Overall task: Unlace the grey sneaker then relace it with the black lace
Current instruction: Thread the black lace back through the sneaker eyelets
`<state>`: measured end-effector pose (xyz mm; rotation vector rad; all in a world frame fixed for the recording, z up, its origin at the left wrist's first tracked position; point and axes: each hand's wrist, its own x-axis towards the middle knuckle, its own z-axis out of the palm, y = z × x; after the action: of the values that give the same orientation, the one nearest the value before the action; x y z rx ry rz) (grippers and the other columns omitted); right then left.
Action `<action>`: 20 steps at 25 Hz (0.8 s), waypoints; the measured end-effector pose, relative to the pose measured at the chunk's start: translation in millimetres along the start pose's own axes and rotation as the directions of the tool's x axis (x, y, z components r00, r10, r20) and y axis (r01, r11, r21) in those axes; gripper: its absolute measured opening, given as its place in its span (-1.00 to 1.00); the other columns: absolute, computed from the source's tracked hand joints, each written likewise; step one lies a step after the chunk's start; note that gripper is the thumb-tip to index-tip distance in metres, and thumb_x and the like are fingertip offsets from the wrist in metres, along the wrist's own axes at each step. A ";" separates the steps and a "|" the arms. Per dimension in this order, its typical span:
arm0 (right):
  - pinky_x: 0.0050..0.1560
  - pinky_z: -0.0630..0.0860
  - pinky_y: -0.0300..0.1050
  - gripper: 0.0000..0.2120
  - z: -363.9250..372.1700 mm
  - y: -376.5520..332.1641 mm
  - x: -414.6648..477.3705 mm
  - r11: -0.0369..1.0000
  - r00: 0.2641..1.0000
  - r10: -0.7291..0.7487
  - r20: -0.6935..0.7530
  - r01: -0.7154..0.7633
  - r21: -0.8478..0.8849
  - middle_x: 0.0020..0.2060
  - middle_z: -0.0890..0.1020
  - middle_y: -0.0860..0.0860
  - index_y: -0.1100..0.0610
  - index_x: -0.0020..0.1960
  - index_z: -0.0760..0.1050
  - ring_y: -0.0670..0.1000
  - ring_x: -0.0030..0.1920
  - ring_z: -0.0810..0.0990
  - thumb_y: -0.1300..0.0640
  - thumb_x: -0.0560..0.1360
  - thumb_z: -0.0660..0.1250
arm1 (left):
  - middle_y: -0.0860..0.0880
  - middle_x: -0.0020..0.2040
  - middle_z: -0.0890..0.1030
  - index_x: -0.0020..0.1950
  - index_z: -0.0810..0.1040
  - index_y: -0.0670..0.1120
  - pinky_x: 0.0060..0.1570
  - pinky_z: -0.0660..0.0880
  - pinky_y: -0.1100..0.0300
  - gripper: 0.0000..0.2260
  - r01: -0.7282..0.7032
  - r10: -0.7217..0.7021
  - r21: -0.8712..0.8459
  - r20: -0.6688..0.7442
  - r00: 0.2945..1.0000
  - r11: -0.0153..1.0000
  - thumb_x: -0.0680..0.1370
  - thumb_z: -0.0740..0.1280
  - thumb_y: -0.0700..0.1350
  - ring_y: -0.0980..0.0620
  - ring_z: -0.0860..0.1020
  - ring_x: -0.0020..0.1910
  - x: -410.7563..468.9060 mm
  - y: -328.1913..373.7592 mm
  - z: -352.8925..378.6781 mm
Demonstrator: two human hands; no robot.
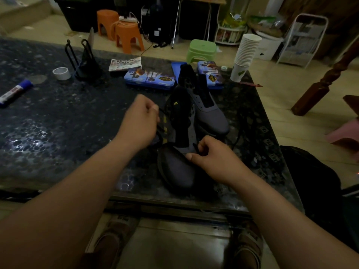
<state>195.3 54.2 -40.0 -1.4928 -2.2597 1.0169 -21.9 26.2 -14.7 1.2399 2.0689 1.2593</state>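
Two grey sneakers on the dark table (58, 117): the near grey sneaker (177, 167) lies toe-first at the front edge, its twin (210, 115) just behind. Left hand (138, 123) and right hand (209, 158) each pinch one end of the single black lace (159, 131). That lace looks limp and light, best gripped near its tips.

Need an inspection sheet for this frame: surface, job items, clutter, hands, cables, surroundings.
Surface: dark speckled table, dimly lit.
Job's things: near grey sneaker toe toward the person, eyelets look mostly empty; second sneaker behind; black lace.
Clutter: glue stick, tape roll, two blue tins, paper cup stack.
Hands: left hand pinches lace; right hand pinches at lowest eyelets.
Cables: power strip on orange stool.
Surroundings: green stool, white rack.
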 end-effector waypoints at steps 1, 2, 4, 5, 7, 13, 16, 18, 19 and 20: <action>-0.29 0.35 -0.13 -0.67 -1.0 0.5 1.6 1.000 1.000 -0.002 0.011 0.002 0.017 -0.25 0.53 -0.06 0.06 -0.13 0.40 -0.08 -0.27 0.47 -0.11 0.52 0.48 | 0.02 -0.13 0.61 0.05 0.43 -0.01 -0.20 0.43 0.08 -0.89 -0.065 0.056 0.079 0.108 0.993 0.995 0.69 0.26 0.01 -0.01 0.59 -0.12 -5.0 0.9 2.0; -0.29 0.35 -0.12 -0.68 -3.1 0.7 2.6 0.999 1.000 -0.008 0.020 0.008 0.032 -0.27 0.53 -0.06 0.08 -0.12 0.42 -0.09 -0.29 0.46 -0.09 0.53 0.48 | 0.05 -0.13 0.60 0.08 0.43 0.02 -0.16 0.43 0.05 -0.85 -0.146 0.109 0.169 0.212 0.971 0.975 0.66 0.30 0.07 0.00 0.58 -0.12 -11.1 1.8 5.7; -0.29 0.37 -0.12 -0.71 -9.1 0.9 3.5 0.995 0.999 -0.025 0.038 0.021 0.096 -0.32 0.52 -0.06 0.13 -0.12 0.47 -0.11 -0.35 0.44 -0.05 0.55 0.46 | 0.08 -0.17 0.57 0.05 0.45 0.07 -0.09 0.46 -0.02 -0.80 -0.272 0.165 0.302 0.337 0.927 0.914 0.62 0.35 0.16 0.00 0.56 -0.14 -19.3 2.8 12.9; -0.27 0.37 -0.13 -0.73 -12.3 0.8 3.0 0.987 0.999 -0.024 0.036 0.018 0.162 -0.34 0.52 -0.05 0.15 -0.12 0.49 -0.11 -0.36 0.44 -0.03 0.57 0.45 | 0.06 -0.19 0.57 0.01 0.48 0.05 -0.09 0.48 -0.04 -0.81 -0.286 0.168 0.302 0.363 0.917 0.910 0.62 0.34 0.16 0.01 0.56 -0.17 -20.0 3.2 15.7; -0.21 0.40 -0.09 -0.75 -16.7 0.7 2.2 0.941 1.000 0.018 0.002 -0.018 0.337 -0.31 0.55 0.00 0.20 -0.08 0.55 -0.08 -0.30 0.49 0.00 0.59 0.43 | 0.01 -0.21 0.62 -0.01 0.58 -0.01 -0.15 0.53 -0.01 -0.80 -0.146 0.108 0.089 0.339 0.934 0.985 0.68 0.28 0.07 0.04 0.57 -0.27 -16.3 6.6 19.0; -0.22 0.50 -0.10 -0.97 -25.5 1.7 10.6 0.882 0.992 0.114 -0.061 -0.073 0.466 -0.22 0.65 0.06 0.10 -0.03 0.61 0.00 -0.24 0.59 0.20 0.55 0.40 | -0.19 -0.17 0.70 -0.01 0.57 -0.21 -0.37 0.40 0.11 -0.77 0.375 -0.187 -0.638 0.344 0.920 0.672 0.63 0.13 -0.19 -0.08 0.44 -0.45 -17.0 22.6 22.1; -0.29 0.48 -0.13 -0.94 -35.4 6.9 9.4 0.984 0.999 0.053 0.005 -0.053 0.168 -0.26 0.65 0.04 0.07 -0.02 0.59 -0.03 -0.30 0.58 0.18 0.53 0.44 | -0.03 -0.32 0.53 -0.06 0.54 -0.14 -0.35 0.36 0.10 -0.84 0.266 -0.128 -0.441 0.318 0.939 0.857 0.58 0.20 -0.13 0.01 0.41 -0.42 -11.7 17.0 15.6; -0.29 0.48 -0.14 -0.89 -34.0 6.7 9.0 0.999 0.997 0.036 0.074 -0.037 0.006 -0.28 0.65 0.00 0.05 -0.05 0.58 -0.05 -0.31 0.58 0.07 0.51 0.49 | 0.05 -0.20 0.59 0.00 0.54 -0.01 -0.23 0.49 0.09 -0.94 -0.105 0.073 0.071 0.359 0.930 0.992 0.56 0.35 -0.06 0.05 0.54 -0.27 -11.6 10.1 11.7; -0.30 0.47 -0.14 -0.83 -30.4 5.5 9.8 0.999 0.997 0.025 0.077 -0.023 -0.023 -0.29 0.64 -0.02 0.04 -0.07 0.57 -0.06 -0.30 0.58 -0.02 0.51 0.50 | 0.06 -0.13 0.59 0.04 0.53 0.06 -0.15 0.53 0.07 -0.90 -0.282 0.141 0.279 0.436 0.889 0.918 0.56 0.40 -0.02 0.04 0.57 -0.16 -15.2 6.0 13.9; -0.29 0.45 -0.12 -0.76 -25.2 3.0 11.0 0.999 0.998 0.015 0.062 -0.013 -0.039 -0.28 0.63 -0.04 0.03 -0.08 0.55 -0.06 -0.29 0.57 -0.11 0.50 0.50 | 0.08 -0.08 0.58 0.08 0.50 0.10 -0.08 0.54 0.03 -0.86 -0.394 0.169 0.392 0.496 0.852 0.832 0.57 0.41 0.03 0.01 0.57 -0.09 -19.5 4.5 15.7</action>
<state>206.4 75.0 -25.5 -1.5146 -2.3273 1.0437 1.5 18.1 -20.5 1.9209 1.9421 0.4719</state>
